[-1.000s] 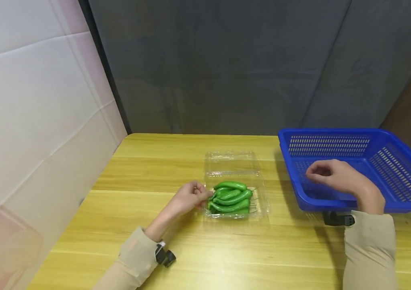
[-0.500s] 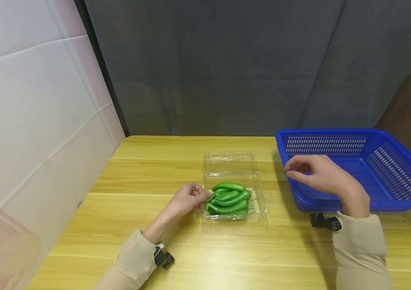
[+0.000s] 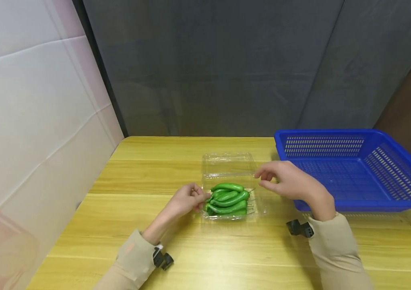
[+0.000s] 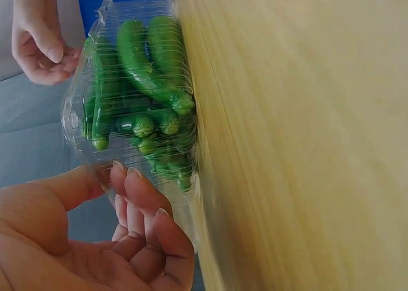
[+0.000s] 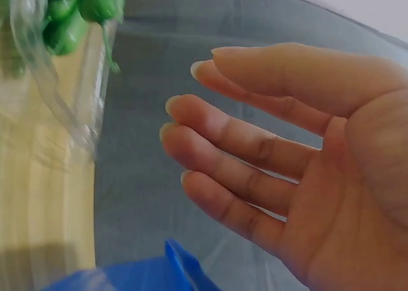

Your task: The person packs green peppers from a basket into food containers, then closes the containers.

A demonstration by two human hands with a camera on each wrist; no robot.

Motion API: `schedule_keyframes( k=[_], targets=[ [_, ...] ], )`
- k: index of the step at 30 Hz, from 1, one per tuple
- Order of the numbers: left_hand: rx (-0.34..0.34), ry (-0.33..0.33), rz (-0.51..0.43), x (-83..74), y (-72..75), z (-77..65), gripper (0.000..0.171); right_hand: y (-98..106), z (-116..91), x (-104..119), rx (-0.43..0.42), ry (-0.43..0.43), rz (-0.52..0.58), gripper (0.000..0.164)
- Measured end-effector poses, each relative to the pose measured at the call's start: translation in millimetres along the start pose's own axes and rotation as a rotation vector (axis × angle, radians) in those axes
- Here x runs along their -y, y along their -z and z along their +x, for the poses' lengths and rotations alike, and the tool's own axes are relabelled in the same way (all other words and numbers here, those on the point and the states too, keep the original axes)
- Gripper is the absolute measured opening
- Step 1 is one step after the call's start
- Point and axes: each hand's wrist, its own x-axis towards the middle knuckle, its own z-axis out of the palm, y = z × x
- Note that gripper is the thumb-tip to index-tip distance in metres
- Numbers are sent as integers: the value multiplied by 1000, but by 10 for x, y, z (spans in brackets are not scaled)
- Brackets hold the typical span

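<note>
A clear plastic clamshell box (image 3: pixel 259 201) lies on the table with its lid (image 3: pixel 227 164) folded back. Inside are several green chili peppers (image 3: pixel 228 199), their thin stems pointing right. My left hand (image 3: pixel 188 199) pinches the box's left rim; in the left wrist view the thumb is over the edge and the fingers (image 4: pixel 145 192) are against the ribbed side wall. My right hand (image 3: pixel 294 183) hovers between box and basket, fingers loosely bent with nothing in them. In the right wrist view its fingers (image 5: pixel 217 122) are spread apart from the thumb, with the box rim off to the left.
A blue plastic basket (image 3: pixel 343 204) with slotted walls stands at the right of the wooden table (image 3: pixel 147 169). A grey cloth (image 3: pixel 205 68) hangs behind the table, and a white panel (image 3: pixel 38 121) stands on the left.
My right hand has moved left from over the basket to near the box's right side. My left hand stays at the box's left rim, and the peppers have not moved.
</note>
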Motion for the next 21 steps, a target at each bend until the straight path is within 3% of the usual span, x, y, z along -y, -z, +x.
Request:
schedule_keyframes(
  k=[8,21],
  targets=[
    [-5,9,2,-3,-1,-1,19,-225,146,8,43,62,3,13],
    [-20,23,2,-4,-1,-2,19,-392,225,-28,119,58,32,11]
  ],
)
